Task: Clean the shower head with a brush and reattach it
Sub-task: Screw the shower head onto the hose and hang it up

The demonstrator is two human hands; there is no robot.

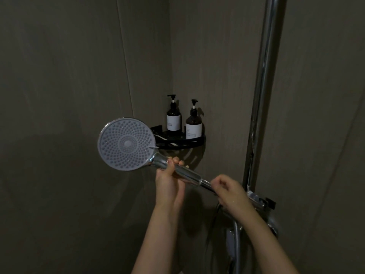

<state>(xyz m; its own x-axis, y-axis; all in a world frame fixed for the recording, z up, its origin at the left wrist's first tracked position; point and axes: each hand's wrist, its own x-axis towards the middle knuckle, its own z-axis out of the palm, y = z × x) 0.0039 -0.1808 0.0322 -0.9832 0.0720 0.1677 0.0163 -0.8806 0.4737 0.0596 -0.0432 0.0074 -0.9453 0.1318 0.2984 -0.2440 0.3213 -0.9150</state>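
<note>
A round chrome shower head [126, 144] with a grey nozzle face points toward me, tilted up to the left. My left hand [169, 178] grips its chrome handle just below the head. My right hand [229, 191] is closed around the handle's lower end, where the hose connector sits. The hose [236, 240] hangs down below that hand. No brush is visible.
A vertical chrome riser pipe [264, 91] stands at the right, with a bracket [260, 200] and valve fittings at its base. A black corner shelf [177, 142] holds two dark pump bottles [173, 116] behind the shower head. Dim grey walls enclose the corner.
</note>
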